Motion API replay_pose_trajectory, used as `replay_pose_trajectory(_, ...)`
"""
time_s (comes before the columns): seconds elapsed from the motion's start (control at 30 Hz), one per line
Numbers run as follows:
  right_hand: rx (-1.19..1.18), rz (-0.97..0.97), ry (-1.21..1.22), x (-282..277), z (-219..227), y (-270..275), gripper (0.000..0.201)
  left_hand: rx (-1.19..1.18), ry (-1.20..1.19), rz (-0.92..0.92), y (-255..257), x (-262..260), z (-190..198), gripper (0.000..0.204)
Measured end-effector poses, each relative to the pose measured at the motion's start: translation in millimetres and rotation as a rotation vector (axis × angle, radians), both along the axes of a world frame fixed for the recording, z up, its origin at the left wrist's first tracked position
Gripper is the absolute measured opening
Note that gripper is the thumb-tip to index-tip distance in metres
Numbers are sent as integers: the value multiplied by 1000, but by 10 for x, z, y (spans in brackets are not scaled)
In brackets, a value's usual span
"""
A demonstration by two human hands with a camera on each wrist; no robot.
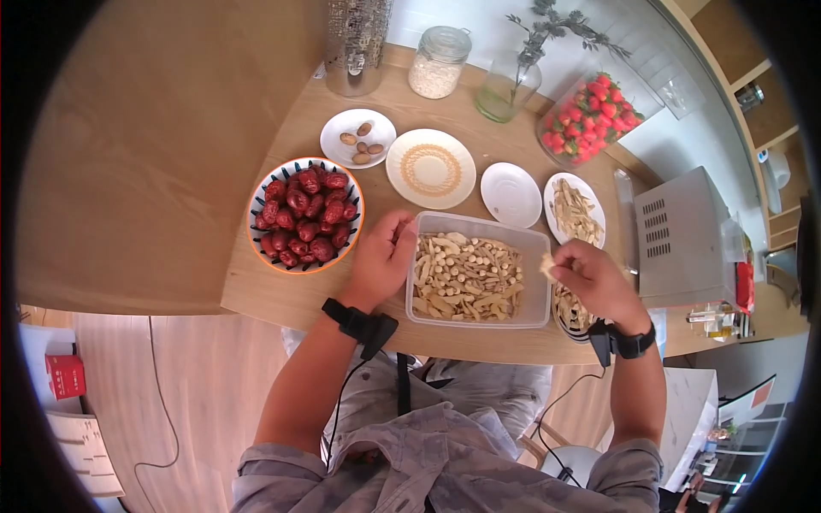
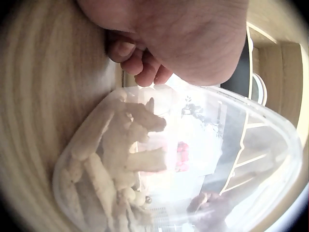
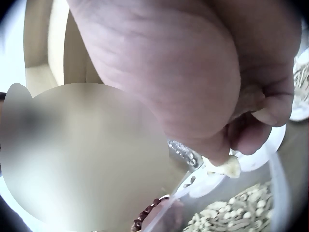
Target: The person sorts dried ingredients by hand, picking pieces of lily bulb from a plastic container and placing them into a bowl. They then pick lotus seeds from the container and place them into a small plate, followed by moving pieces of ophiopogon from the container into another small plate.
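Observation:
A clear plastic container (image 1: pixel 540 282) holds a mix of pale slices and small round pieces (image 1: pixel 466 274). My left hand (image 1: pixel 384 258) rests beside its left wall, thumb along the rim and fingers loosely curled. In the left wrist view those fingers (image 2: pixel 145 72) lie at the container's outer corner, with pieces visible through the plastic. Over the right rim, my right hand (image 1: pixel 596 280) pinches a pale dried slice (image 1: pixel 548 267) between thumb and fingers. The right wrist view shows the slice (image 3: pixel 224 166) poking out below the fingertips. A bowl of similar slices (image 1: pixel 571 309) sits partly beneath that hand.
Left of the container stands a bowl of red dates (image 1: pixel 306 214). Behind are a plate with several brown nuts (image 1: pixel 359 115), a patterned plate (image 1: pixel 432 137), a small white plate (image 1: pixel 511 195) and a plate of slices (image 1: pixel 577 214). Jars, strawberries (image 1: pixel 590 120) and a grey appliance (image 1: pixel 684 239) stand farther back.

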State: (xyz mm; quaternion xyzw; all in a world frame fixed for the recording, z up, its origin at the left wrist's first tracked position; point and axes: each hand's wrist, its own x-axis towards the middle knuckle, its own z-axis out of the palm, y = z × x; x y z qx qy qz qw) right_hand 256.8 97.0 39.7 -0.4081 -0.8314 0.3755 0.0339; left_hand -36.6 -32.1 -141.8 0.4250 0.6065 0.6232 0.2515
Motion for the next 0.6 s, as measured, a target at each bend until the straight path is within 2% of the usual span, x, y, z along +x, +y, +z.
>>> replay_pose_trajectory(0.2,228,-115,-161,845,-105,64,13,19,-8,3,-12,9,58,22)
replay_pose_trajectory(0.3,265,-133,-234,977,-206,35,17,20,8,12,-18,14,88,22)
replay_pose_trajectory(0.47,391,-117,-152,937,-232,15,23,16,-26,-6,-10,2,11,23)
replay_pose_trajectory(0.53,485,-81,-119,774,-150,-5,26,9,-40,-10,-14,-1,-1,23)
replay_pose_trajectory(0.6,434,34,-65,479,-15,-111,28,3,-34,-10,-10,-2,3,24)
